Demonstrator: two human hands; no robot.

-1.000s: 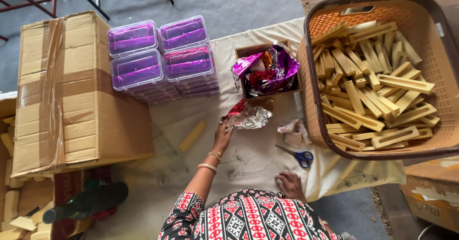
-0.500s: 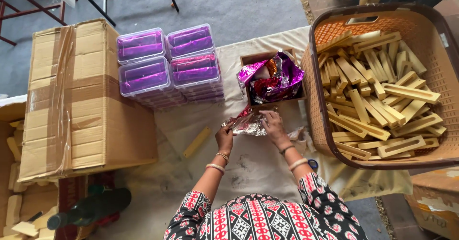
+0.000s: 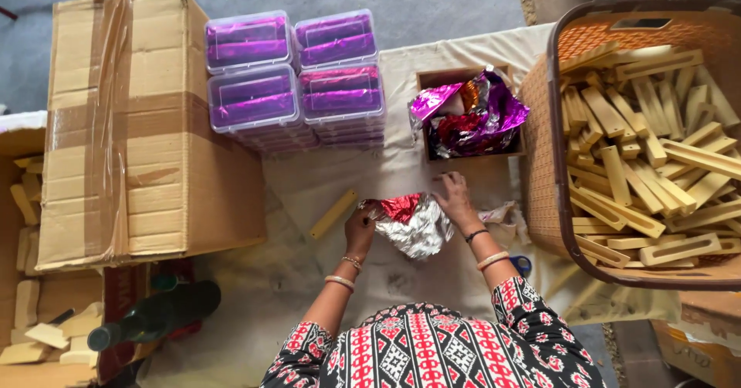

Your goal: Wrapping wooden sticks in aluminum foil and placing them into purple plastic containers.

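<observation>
A crumpled sheet of red and silver foil (image 3: 413, 224) lies on the cream cloth (image 3: 309, 280) in front of me. My left hand (image 3: 360, 230) grips its left edge and my right hand (image 3: 456, 200) holds its right edge near the top. Just beyond the foil stands a small brown box (image 3: 471, 160) stuffed with purple, red and silver foil sheets (image 3: 472, 114). A single wooden block (image 3: 333, 213) lies on the cloth to the left of my left hand.
Several clear plastic boxes with purple contents (image 3: 293, 79) are stacked at the back. A large taped carton (image 3: 131, 125) stands left. An orange basket (image 3: 540, 125) full of wooden blocks stands right. Blue scissors (image 3: 522, 264) lie by my right arm. A dark green bottle (image 3: 158, 311) lies lower left.
My right hand came up from the cloth to the foil sheet. Both hands now hold the foil and have spread it wider on the cloth.
</observation>
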